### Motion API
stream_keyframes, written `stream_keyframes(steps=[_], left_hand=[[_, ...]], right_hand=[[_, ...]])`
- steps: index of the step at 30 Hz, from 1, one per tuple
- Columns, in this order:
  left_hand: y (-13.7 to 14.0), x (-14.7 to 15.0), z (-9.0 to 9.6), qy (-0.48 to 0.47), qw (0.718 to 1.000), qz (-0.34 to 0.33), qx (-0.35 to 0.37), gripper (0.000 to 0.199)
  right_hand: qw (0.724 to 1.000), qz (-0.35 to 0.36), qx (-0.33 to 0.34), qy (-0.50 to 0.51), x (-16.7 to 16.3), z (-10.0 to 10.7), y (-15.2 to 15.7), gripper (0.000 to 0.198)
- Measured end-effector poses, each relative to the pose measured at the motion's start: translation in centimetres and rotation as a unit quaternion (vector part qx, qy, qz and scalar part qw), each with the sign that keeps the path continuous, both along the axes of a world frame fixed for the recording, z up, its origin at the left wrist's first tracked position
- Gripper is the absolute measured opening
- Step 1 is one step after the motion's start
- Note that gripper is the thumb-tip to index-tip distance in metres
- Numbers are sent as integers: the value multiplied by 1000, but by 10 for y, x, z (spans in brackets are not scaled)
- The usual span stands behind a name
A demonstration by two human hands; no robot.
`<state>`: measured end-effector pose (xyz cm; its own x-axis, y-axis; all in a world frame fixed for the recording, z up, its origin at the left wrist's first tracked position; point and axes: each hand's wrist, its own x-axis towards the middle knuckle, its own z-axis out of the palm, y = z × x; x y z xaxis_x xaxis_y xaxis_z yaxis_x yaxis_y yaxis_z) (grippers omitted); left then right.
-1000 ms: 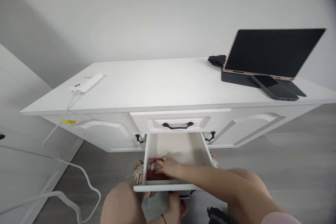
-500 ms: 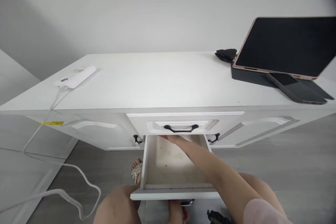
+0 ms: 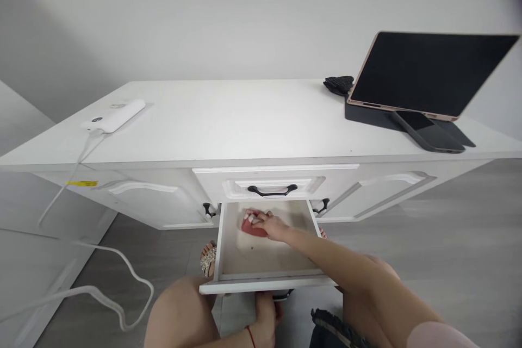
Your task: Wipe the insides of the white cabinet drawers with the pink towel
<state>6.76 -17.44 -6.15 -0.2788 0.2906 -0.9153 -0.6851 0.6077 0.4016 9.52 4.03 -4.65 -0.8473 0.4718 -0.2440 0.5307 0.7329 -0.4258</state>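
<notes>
Inside the pulled-out white drawer (image 3: 285,258), my right hand (image 3: 272,225) presses a folded red cloth (image 3: 253,227) against the drawer's bottom, its fingers closed over it. The bottom is pale, with a small dark spot near the middle. Below the drawer's front edge, my left hand (image 3: 266,312), with a red string on the wrist, is at the left end of the black drawer handle (image 3: 284,296). Its fingers look curled there, though the drawer front hides part of them.
Above is a closed drawer (image 3: 274,187) with a black handle. On the white cabinet top (image 3: 236,119) stand a tablet (image 3: 428,73), a dark phone (image 3: 428,133), a black hair clip-like object (image 3: 339,85) and a white power bank (image 3: 118,115). Its cable (image 3: 122,261) hangs left. My knees flank the drawer.
My right hand has come from the back of the drawer toward its middle, bringing the red cloth into view. The view has shifted slightly. My left hand stays under the drawer front.
</notes>
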Motion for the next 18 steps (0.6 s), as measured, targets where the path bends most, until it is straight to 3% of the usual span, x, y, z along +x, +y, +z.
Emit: stream_keyframes(steps=[3,6,10,14,18], left_hand=[[1,-1,10,20,999,-24,25,19],[2,-1,15,34,998,-48,37,15],[3,0,15,71,993,-80,58,17],[1,1,12,77,993,-73,54,25],[4,1,12,54,996,-65,10,35]], right_hand=[[998,69,-2,-13,19,4,-18,52],[991,126,-45,-7,39,6,-32,56],[983,156,-94,-3,63,5,-36,57],[992,110,-48,-26,75,8,-22,53],[995,3,47,-92,71,14,11,54]])
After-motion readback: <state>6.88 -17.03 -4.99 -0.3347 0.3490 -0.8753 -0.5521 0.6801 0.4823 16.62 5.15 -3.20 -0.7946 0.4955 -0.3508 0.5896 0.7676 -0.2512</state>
